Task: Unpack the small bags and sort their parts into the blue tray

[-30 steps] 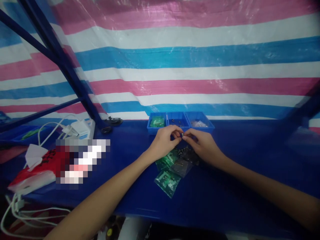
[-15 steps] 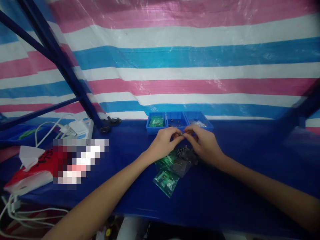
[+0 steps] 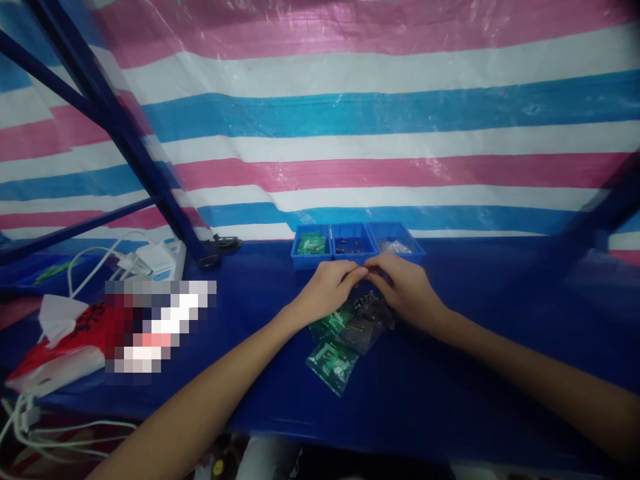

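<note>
My left hand and my right hand meet at their fingertips just in front of the blue bins. Both are pinched closed; whatever sits between the fingers is too small or hidden to make out. Beneath them, dark screws lie loose on a heap of small clear bags. One clear bag shows long brass-coloured screws inside. A bag of green parts lies nearest the table's front edge, and another green bag is partly under my left hand.
Three joined blue bins hold green packets, a few small dark pieces and clear bits. At left are a red tissue pack, a white power strip with cables, and a blue tray. Dark blue frame bars rise behind.
My fingertips have drawn closer together, and the small piece glimpsed between them is now hidden. The bags and bins stay where they were.
</note>
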